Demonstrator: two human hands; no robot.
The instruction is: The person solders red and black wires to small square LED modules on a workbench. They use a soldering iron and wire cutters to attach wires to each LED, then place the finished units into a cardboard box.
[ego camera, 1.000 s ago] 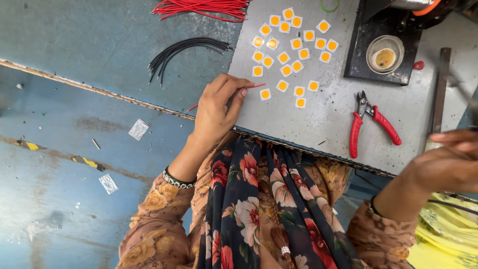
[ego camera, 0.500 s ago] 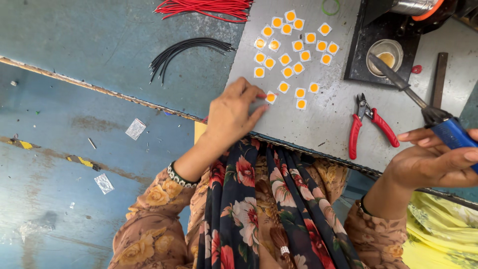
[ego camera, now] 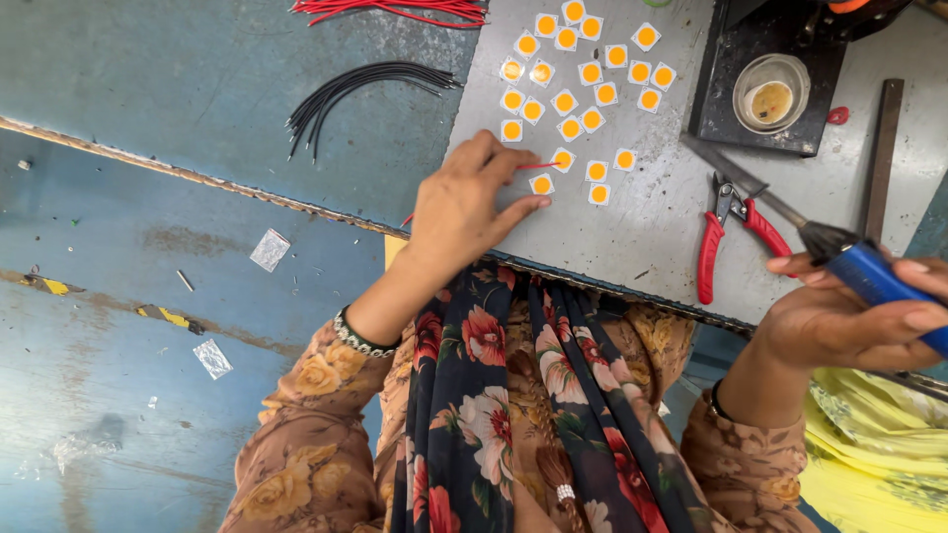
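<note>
The left hand (ego camera: 464,207) rests on the grey plate (ego camera: 652,227) that lies on the table (ego camera: 178,89), its fingers (ego camera: 494,158) pinching one thin red wire (ego camera: 538,165) whose tip meets a small white square chip with an orange centre (ego camera: 563,158). Beyond those fingers I count about twenty such chips (ego camera: 591,72), scattered loosely; one (ego camera: 541,184) lies right at the fingertips. The right hand (ego camera: 849,321) is closed around one blue-handled soldering iron (ego camera: 869,271), its dark tip (ego camera: 721,163) pointing up toward the chips.

Between the two hands lies one pair of red-handled pliers (ego camera: 726,232), just under the iron's shaft. Past the iron's tip stands one black stand (ego camera: 731,99) with a round tin (ego camera: 771,94) in it. Far beyond the left fingers lie one bundle of black wires (ego camera: 355,89) and one bundle of red wires (ego camera: 395,10). Two crumpled foil scraps (ego camera: 269,250) lie on the floor below the left wrist.

Compared with half a second ago, the iron's tip has left the round tin and swung down toward the chips, and the left hand's wire end now sits on a chip.
</note>
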